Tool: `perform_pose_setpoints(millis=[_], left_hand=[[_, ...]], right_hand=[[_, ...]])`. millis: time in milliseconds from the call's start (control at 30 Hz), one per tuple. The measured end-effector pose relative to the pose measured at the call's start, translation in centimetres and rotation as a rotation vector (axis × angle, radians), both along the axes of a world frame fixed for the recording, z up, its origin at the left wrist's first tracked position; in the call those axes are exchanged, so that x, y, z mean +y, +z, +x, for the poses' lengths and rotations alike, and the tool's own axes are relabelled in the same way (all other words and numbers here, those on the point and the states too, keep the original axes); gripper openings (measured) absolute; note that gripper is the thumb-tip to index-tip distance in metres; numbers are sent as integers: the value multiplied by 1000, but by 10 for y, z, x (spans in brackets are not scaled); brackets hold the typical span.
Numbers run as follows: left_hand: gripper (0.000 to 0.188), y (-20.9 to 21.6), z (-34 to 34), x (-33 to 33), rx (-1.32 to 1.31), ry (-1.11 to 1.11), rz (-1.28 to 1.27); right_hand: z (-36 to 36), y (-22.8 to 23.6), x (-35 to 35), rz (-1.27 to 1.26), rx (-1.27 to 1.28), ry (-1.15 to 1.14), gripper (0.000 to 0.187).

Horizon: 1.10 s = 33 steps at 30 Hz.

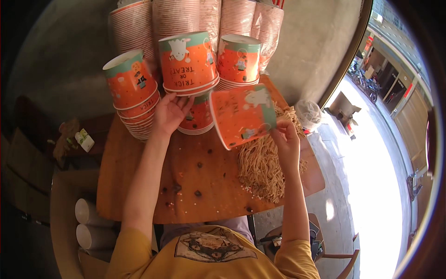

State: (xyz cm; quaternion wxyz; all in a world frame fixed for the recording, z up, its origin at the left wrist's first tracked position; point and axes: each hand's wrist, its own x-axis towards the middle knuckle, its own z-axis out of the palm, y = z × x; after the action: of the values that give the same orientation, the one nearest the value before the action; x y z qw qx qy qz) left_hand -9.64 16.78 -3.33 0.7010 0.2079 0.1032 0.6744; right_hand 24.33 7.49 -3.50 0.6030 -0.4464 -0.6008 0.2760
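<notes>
My right hand (286,132) pinches the teal base edge of an orange paper bucket (244,116), which is tilted on its side above the table and slightly blurred. My left hand (171,113) is palm up, fingers apart, its fingertips against the white lower rim of an upside-down orange bucket (188,60). I cannot tell whether it bears any weight. Just below that rim, another upturned bucket (200,116) tops a nested stack. More stacks stand on either side, topped by a left bucket (125,74) and a back right bucket (239,60).
Tall columns of plastic-wrapped cups (176,18) stand behind. A heap of tan stringy strands (262,169) covers the right side of the wooden table (139,186). Specks dot its top. White cylinders (95,237) lie in an open carton (65,204) at lower left. A chair (344,258) stands lower right.
</notes>
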Motion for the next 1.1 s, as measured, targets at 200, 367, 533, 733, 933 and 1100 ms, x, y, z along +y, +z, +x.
perform_pose_setpoints(millis=[200,367,533,733,933,1100], left_hand=[[29,47,-1,-27,81,-55,242],[25,99,-6,-79,859,473,450],[7,131,-10,-161,1672,818,686],[14,109,-3,-205,2030,860,730],[9,107,-19,-203,2084,1133,695],[13,113,-54,-231,2011,1362,680]], right_hand=[[6,-50,18,-398,534,194,15],[19,-69,31,-532,427,157,21],[5,-42,13,-40,-484,-527,27],[-96,-11,-73,339,-425,129,72],[-137,-42,-64,109,-402,133,69],[-108,-50,-67,75,-513,133,39]])
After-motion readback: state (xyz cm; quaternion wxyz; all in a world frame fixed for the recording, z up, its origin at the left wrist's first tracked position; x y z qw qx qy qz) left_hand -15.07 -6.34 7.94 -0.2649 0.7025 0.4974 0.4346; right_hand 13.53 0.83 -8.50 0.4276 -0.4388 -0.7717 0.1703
